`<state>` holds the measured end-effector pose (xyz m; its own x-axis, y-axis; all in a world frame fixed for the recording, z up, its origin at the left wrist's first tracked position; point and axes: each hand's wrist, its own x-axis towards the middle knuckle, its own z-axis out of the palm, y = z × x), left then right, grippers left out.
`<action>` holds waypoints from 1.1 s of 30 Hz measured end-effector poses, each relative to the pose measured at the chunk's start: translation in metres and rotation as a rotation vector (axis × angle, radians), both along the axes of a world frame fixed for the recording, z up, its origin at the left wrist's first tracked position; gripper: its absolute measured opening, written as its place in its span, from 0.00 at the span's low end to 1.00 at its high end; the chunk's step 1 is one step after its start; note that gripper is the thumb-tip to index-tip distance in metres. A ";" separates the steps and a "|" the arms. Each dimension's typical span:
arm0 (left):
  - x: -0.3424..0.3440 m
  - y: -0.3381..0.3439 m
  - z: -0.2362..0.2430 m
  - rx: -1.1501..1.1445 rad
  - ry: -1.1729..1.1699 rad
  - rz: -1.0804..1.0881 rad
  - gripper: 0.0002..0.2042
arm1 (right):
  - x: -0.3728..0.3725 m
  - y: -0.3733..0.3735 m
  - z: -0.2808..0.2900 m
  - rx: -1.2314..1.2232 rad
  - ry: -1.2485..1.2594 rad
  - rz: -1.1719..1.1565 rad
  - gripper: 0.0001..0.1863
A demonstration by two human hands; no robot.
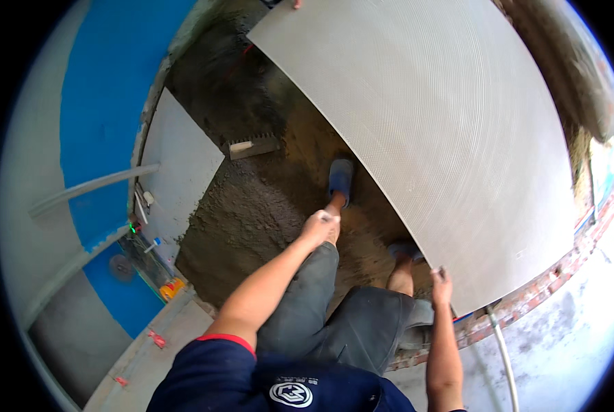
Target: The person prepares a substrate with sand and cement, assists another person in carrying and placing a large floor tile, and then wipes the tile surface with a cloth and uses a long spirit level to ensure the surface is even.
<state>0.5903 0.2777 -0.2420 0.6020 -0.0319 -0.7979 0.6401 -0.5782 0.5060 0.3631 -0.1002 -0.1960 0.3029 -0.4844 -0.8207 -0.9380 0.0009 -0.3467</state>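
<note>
A large pale tile [417, 151] stands tilted on the right, its finely ridged face toward me. My right hand [442, 285] is closed on the tile's near edge by its lower corner. At the far corner, another person's hand [297, 4] touches the tile's edge. My left hand [320, 229] hangs in front of my left shin, fingers curled together; something whitish shows at the fingertips, too small to name. Under both hands lies a bed of wet grey mortar [245, 213], partly spread. A notched trowel [253, 146] with a pale handle rests on it, left of the tile.
A laid white tile [180, 151] borders the mortar on the left, with a pipe [94, 189] reaching over it. Red clips [157, 339] sit on the near-left tiles beside an orange-yellow package [171, 288]. A brick edge [547, 281] and a hose [503, 357] lie right.
</note>
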 end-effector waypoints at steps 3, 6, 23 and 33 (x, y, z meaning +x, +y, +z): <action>0.014 0.053 0.063 -0.030 0.057 0.098 0.14 | -0.042 0.027 0.007 0.016 -0.013 0.131 0.32; -0.013 0.125 0.106 0.161 0.023 0.159 0.15 | -0.022 0.051 0.061 0.141 0.002 0.050 0.31; -0.276 0.036 0.254 0.178 0.067 0.398 0.20 | -0.161 -0.123 0.182 0.085 0.087 0.011 0.29; -0.303 0.084 0.272 -0.060 0.113 0.840 0.15 | -0.117 -0.153 0.210 0.102 -0.073 -0.083 0.25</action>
<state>0.2875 0.3618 0.0301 0.3611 0.3457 -0.8661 0.8936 0.1373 0.4274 0.2456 -0.2528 0.0145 0.3262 -0.4255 -0.8441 -0.9054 0.1160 -0.4084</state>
